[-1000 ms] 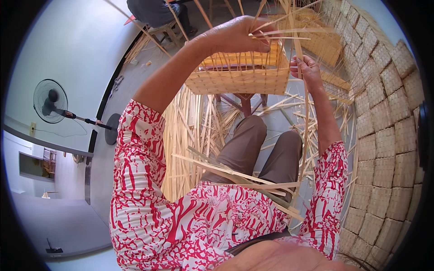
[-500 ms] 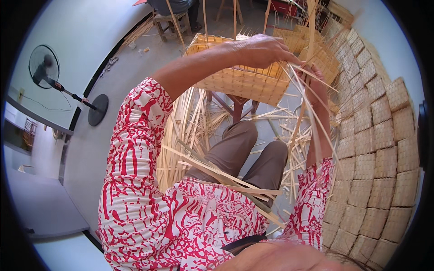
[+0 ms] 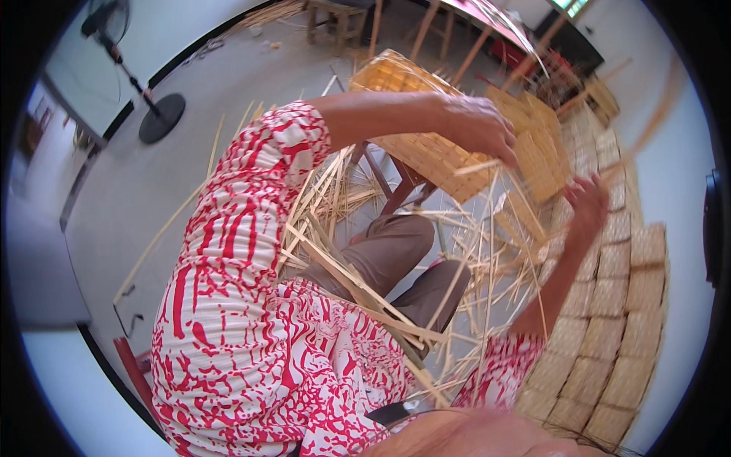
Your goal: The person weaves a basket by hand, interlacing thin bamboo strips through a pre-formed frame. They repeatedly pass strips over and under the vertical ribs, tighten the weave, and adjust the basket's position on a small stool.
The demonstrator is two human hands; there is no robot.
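My left hand [image 3: 481,131] reaches across the near side of a woven yellow bamboo basket [image 3: 426,156]. Its fingers are closed on thin pale bamboo strips [image 3: 478,168], with several ends hanging below. To the right, my right hand [image 3: 588,206] is raised, fingers apart. A long bamboo strip [image 3: 653,122], smeared by motion, runs up from beside it; whether the hand touches it is unclear. The basket sits tilted on a dark wooden stand [image 3: 401,190], and upright stakes [image 3: 426,29] rise around it. More strips [image 3: 358,286] lie across my lap.
Stacked woven pieces [image 3: 605,305] line the right wall. Other woven panels [image 3: 533,133] stand beyond the basket. Loose strips [image 3: 335,190] litter the floor around my legs. A standing fan [image 3: 158,114] is at the far left; a wooden stool [image 3: 335,21] stands at the back.
My right hand has moved away from the left, out to the right, and its fingers have spread. My left hand has shifted slightly right and down. The view has turned, and the basket appears more tilted.
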